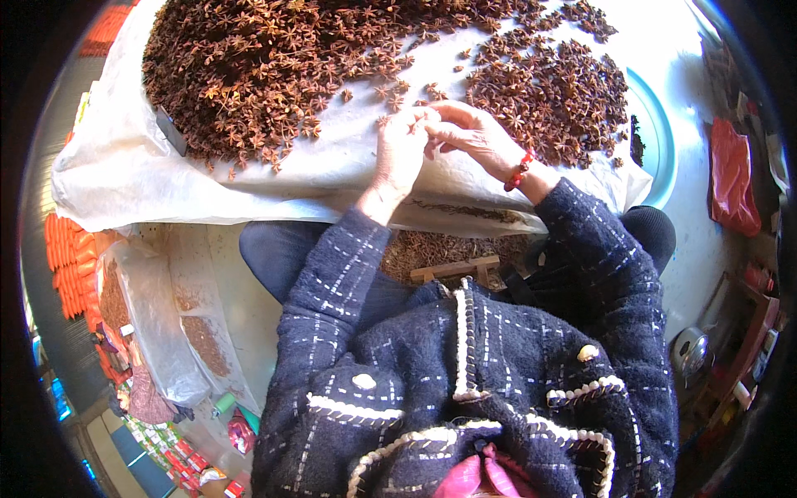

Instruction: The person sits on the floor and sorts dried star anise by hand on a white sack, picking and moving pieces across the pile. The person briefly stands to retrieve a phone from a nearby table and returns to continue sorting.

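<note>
My left hand [398, 146] and my right hand [479, 134] meet fingertip to fingertip over a table draped in white plastic sheeting [348, 140]. Their fingers are curled in, and whatever may lie between them is too small or hidden to make out. A large heap of dried star anise [249, 75] spreads beyond my left hand. Past my right hand lies a smaller pile of star anise [548, 93]. Several loose star anise pods [386, 93] are scattered on the sheeting between the two. Around my right wrist is a red bead bracelet [520, 170].
A light-blue basin [663, 143] stands right of the table. A dark flat object [169, 131] leans against the heap's left edge. Below the sheeting are brown stem debris [423, 249] and a wooden piece [454, 269]. Another person [149, 398] is at lower left, near orange sacks [68, 267].
</note>
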The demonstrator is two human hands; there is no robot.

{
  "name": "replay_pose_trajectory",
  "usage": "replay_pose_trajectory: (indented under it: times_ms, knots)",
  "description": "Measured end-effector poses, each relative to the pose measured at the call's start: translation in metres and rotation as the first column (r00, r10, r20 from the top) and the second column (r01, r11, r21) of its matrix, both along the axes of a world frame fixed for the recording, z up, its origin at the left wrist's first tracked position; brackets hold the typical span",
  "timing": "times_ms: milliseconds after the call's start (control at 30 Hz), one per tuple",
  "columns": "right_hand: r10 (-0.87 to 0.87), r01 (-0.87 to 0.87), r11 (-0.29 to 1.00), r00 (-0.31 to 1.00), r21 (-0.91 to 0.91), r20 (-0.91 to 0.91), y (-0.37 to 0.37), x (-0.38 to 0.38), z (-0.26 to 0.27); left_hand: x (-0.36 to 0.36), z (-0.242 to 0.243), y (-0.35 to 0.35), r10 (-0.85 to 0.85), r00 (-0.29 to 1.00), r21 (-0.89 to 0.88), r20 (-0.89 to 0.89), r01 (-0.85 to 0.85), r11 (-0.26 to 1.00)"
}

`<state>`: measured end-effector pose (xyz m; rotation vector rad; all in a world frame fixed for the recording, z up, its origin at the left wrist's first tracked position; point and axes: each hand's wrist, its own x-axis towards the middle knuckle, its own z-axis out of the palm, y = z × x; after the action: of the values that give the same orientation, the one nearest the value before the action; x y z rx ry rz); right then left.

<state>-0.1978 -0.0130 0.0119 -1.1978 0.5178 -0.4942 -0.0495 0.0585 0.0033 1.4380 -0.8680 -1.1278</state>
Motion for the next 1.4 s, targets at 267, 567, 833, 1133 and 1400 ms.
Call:
replay_pose_trajectory:
  times_ms: [267,567,833,1133,1400]
  knots:
    - [0.0,-0.05,0.938,0.989,-0.342,-0.145,0.0,0.001,-0.015,-0.001,0.01,0.014,0.109,0.941,-0.008,-0.322,-0.117,0.993]
    - [-0.083,0.063,0.989,0.984,-0.13,-0.157,0.003,-0.001,-0.007,0.007,-0.002,0.015,0.053,0.839,-0.141,-0.542,-0.153,0.978]
    - [-0.342,0.066,0.788,0.874,-0.612,-0.346,-0.008,-0.006,-0.012,0.018,0.024,0.048,-0.468,0.873,0.331,0.136,0.405,0.852]
    - [-0.45,0.181,0.694,0.864,-0.697,-0.224,-0.008,-0.005,-0.012,0.018,-0.026,-0.011,0.019,0.49,-0.11,0.872,0.157,0.981]
    - [-0.52,0.263,0.693,0.827,-0.672,-0.212,-0.019,-0.011,-0.014,0.05,-0.015,-0.023,0.195,0.427,-0.237,0.883,0.046,0.97]
